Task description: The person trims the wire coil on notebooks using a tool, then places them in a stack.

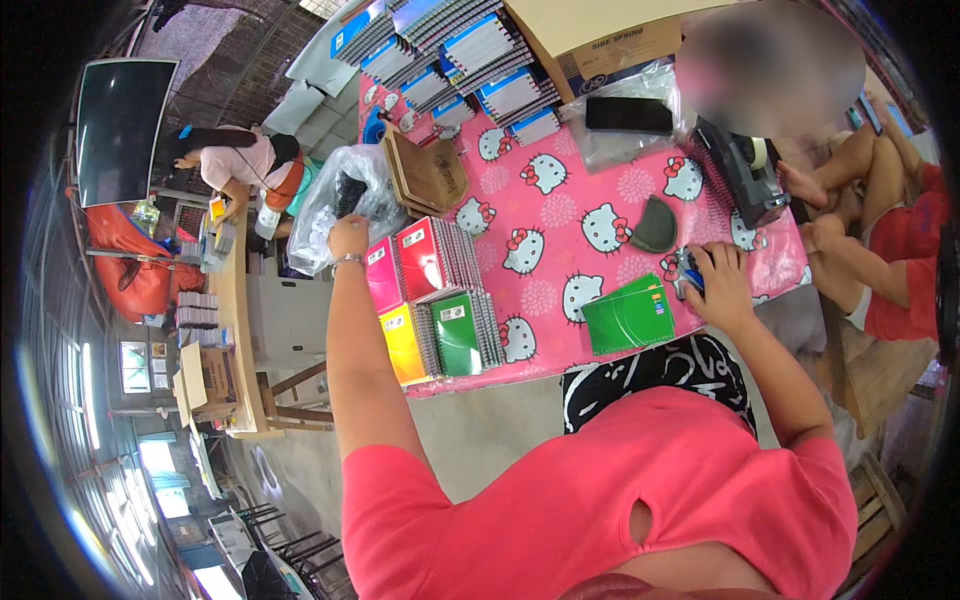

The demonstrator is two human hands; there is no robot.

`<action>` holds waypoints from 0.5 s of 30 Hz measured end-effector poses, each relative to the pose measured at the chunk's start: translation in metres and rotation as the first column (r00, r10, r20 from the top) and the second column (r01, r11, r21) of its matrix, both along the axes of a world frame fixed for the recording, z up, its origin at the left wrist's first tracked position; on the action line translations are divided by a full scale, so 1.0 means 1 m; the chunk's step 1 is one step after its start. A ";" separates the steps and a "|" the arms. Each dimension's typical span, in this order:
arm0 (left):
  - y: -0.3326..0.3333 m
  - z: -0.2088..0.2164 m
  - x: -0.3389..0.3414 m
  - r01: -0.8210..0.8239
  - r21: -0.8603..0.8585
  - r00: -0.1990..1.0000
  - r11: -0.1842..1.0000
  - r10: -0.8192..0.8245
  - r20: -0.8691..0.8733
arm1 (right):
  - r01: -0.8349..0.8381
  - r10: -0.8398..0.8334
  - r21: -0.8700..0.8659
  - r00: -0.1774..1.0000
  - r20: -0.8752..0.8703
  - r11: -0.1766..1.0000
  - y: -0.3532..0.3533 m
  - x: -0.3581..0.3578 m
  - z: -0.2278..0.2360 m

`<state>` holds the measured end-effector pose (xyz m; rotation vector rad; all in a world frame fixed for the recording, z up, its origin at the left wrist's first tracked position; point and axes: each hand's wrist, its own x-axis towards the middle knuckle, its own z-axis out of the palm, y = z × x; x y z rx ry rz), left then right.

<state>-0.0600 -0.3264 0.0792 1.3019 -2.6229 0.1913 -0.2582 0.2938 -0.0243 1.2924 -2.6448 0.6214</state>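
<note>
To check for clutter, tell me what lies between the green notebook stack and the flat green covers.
In the head view, only pink patterned tablecloth shows between the green notebook stack and the flat green covers.

The counter [562, 250] is pink with printed white cats. On it lie stacked spiral notebooks [424, 264], green covers [630, 318] and a black tape dispenser [738, 182].

Over at the table's [560, 250] left side slumps a clear bag [316, 228], crumpled and puffed, something black [350, 190] showing within its folds; on the right, a small blue-and-dark tool [687, 270] sits half hidden under the right hand [722, 283].
</note>
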 end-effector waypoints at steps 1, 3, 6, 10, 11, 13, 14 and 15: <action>-0.001 -0.004 -0.001 -0.001 0.007 1.000 1.000 0.001 0.007 | -0.001 0.001 0.007 1.000 0.007 1.000 0.000 0.000 0.000; -0.006 -0.005 -0.001 -0.018 0.040 1.000 0.999 0.019 -0.017 | 0.017 -0.017 0.013 1.000 -0.012 1.000 -0.001 0.000 0.002; -0.011 -0.006 -0.006 -0.162 0.007 0.982 0.987 0.162 -0.099 | 0.015 -0.015 0.007 1.000 -0.011 1.000 -0.002 0.000 0.004; -0.008 -0.007 -0.014 -0.309 0.040 0.937 0.950 0.312 -0.156 | 0.014 -0.014 0.009 1.000 -0.012 1.000 -0.002 -0.002 0.002; -0.006 -0.008 -0.017 -0.302 0.046 0.939 0.952 0.305 -0.157 | 0.019 -0.019 0.018 1.000 -0.002 1.000 -0.001 -0.002 0.003; -0.009 -0.004 -0.012 -0.201 0.092 0.976 0.975 0.191 0.108 | 0.013 -0.014 0.018 1.000 0.007 1.000 -0.002 -0.002 0.005; -0.016 -0.005 -0.008 -0.202 0.092 0.976 0.975 0.192 0.106 | 0.012 -0.012 0.016 1.000 0.007 1.000 -0.002 -0.001 0.006; -0.034 0.001 0.019 -0.168 0.113 0.979 0.979 0.153 0.132 | -0.015 0.015 -0.008 1.000 0.014 1.000 -0.007 0.000 0.007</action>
